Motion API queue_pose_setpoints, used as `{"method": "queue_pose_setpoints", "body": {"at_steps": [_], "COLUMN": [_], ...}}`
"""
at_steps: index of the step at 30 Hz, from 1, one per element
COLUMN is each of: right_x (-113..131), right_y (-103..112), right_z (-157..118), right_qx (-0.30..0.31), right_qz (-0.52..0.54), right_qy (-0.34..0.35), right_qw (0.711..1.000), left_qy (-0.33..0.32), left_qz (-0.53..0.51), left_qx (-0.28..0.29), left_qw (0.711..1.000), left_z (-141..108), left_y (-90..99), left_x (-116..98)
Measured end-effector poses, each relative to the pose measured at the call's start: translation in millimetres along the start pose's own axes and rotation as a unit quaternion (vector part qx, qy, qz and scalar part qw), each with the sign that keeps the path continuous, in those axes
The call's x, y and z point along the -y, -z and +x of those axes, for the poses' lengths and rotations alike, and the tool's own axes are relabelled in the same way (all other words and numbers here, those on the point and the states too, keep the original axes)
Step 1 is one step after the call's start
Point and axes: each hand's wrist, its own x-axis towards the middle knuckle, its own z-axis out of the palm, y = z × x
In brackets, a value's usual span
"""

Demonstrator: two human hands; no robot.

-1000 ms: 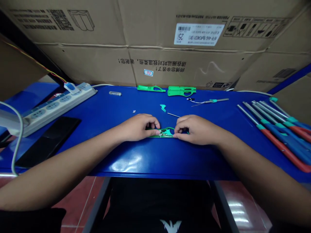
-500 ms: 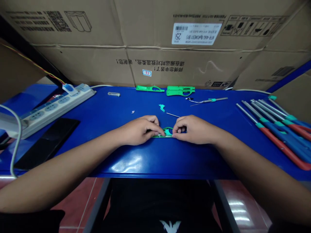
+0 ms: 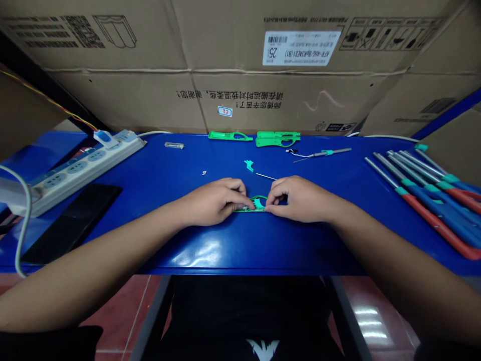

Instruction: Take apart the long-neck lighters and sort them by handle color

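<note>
A green lighter casing half (image 3: 259, 210) lies on the blue table between my hands, with a teal trigger (image 3: 259, 203) sitting in it. My left hand (image 3: 216, 203) has its thumb and forefinger pinched on the left part of the casing, hiding that end. The fingertips of my right hand (image 3: 296, 200) are closed at the casing's right end. A thin metal rod (image 3: 266, 176) sticks out leftward from behind my right hand; whether that hand holds it is hidden. Just beyond lies a loose teal trigger (image 3: 249, 165).
Green casing halves (image 3: 278, 139) lie by the cardboard box (image 3: 150, 100). A metal lighter tube with wires (image 3: 334, 152) is at back right, near several long-nosed lighters (image 3: 424, 205). A clear small tank (image 3: 174, 145), power strip (image 3: 82, 168) and black phone (image 3: 71, 223) are left.
The view has shifted slightly. Both hands keep nearly the same grip on the casing, and the loose parts stay where they were.
</note>
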Motion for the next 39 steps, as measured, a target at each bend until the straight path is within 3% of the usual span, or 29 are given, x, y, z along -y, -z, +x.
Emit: {"method": "queue_pose_setpoints", "body": {"at_steps": [5, 10, 21, 25, 28, 31, 34, 37, 39], "right_x": [-6, -13, -12, -18, -30, -49, -67, -80, -84], "right_y": [9, 19, 23, 30, 37, 47, 57, 64, 67], "right_z": [-2, -3, -6, -7, -8, -9, -4, 12, 28], "right_qx": [0.003, -0.041, 0.017, -0.020, -0.084, -0.186, -0.243, -0.212, -0.175], "right_qz": [-0.024, -0.036, -0.031, -0.056, -0.101, -0.136, -0.169, -0.231, -0.262], "right_qy": [0.040, -0.004, 0.044, 0.020, -0.021, -0.077, -0.146, -0.199, -0.197], "right_qw": [0.999, 0.998, 0.998, 0.998, 0.991, 0.970, 0.944, 0.929, 0.929], "left_qy": [0.001, -0.001, -0.008, -0.015, -0.024, 0.000, 0.064, 0.125, 0.141], "left_qz": [0.000, -0.021, -0.044, -0.029, -0.029, -0.011, 0.004, -0.001, 0.000], "left_qx": [0.002, 0.006, 0.009, 0.009, -0.001, -0.052, -0.147, -0.242, -0.274], "left_qw": [1.000, 1.000, 0.999, 0.999, 0.999, 0.999, 0.987, 0.962, 0.951], "left_z": [0, 0, 0, -1, -2, -3, -3, -4, -4], "left_y": [-0.5, 0.5, 4.3, 4.7, 6.8, 11.5, 17.0, 20.8, 21.9], "left_x": [0, 1, 2, 1, 2, 5, 9, 13, 14]}}
